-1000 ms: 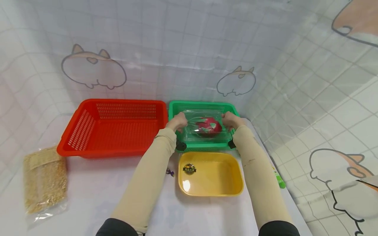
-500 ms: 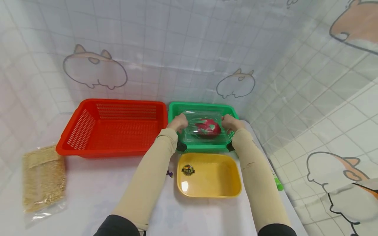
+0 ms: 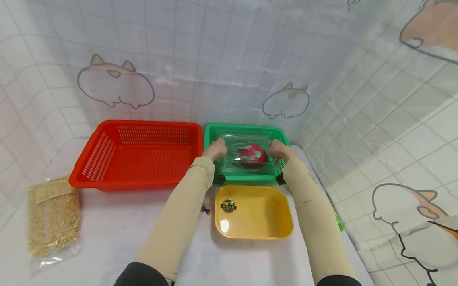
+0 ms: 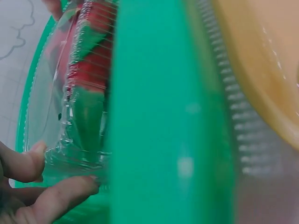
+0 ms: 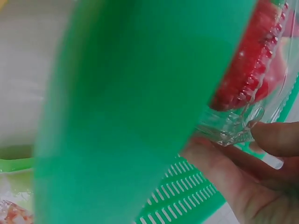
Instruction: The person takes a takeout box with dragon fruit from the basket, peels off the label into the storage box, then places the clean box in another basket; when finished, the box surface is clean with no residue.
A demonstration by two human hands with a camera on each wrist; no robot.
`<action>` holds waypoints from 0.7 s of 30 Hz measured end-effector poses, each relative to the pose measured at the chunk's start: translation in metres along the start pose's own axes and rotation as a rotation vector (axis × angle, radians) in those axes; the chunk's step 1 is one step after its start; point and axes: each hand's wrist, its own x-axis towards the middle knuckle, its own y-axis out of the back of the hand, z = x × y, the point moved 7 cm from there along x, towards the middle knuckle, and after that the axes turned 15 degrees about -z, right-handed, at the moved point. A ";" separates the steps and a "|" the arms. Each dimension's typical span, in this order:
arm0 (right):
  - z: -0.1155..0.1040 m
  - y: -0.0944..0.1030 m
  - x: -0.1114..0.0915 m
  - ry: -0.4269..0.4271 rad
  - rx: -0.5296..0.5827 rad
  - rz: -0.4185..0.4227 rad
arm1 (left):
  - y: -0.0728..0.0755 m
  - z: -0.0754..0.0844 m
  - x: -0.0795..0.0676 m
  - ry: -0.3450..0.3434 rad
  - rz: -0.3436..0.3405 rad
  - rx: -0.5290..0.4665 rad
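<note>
A clear plastic clamshell box [image 3: 235, 166] lies within the green basket [image 3: 247, 129], with a red and green dragon fruit [image 3: 253, 154] showing through it. My left hand [image 3: 216, 149] pinches the box's left end; in the left wrist view the thumb [image 4: 25, 163] and a finger sit at its corner. At the opposite end, my right hand [image 3: 280, 149] grips the box too, its fingers [image 5: 275, 138] at the ridged rim in the right wrist view. The basket's near wall [image 4: 159, 112] hides part of the box from both wrist cameras.
A red basket [image 3: 154, 159] stands left of the green one. In front is a yellow tub [image 3: 257, 214] with a black-and-gold label, beside a small purple wrapped item [image 3: 205, 209]. A bag of grains [image 3: 54, 218] lies far left; a green packet [image 3: 339, 222] sits by the right sleeve.
</note>
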 end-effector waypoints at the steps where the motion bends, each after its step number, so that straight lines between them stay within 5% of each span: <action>1: 0.000 0.001 0.000 0.009 0.003 0.007 | 0.000 0.000 0.000 -0.003 0.006 0.006; 6: 0.005 0.003 -0.002 0.027 0.043 0.038 | 0.000 0.001 -0.007 -0.016 0.055 0.079; 10: 0.012 0.004 -0.012 0.050 -0.029 0.077 | -0.001 0.007 -0.023 -0.100 0.097 0.138; 15: 0.019 -0.005 -0.034 0.145 -0.172 0.164 | -0.006 0.004 -0.057 -0.281 0.145 0.122; 21: 0.019 -0.017 -0.058 0.276 -0.191 0.325 | -0.017 -0.025 -0.116 -0.474 0.275 0.108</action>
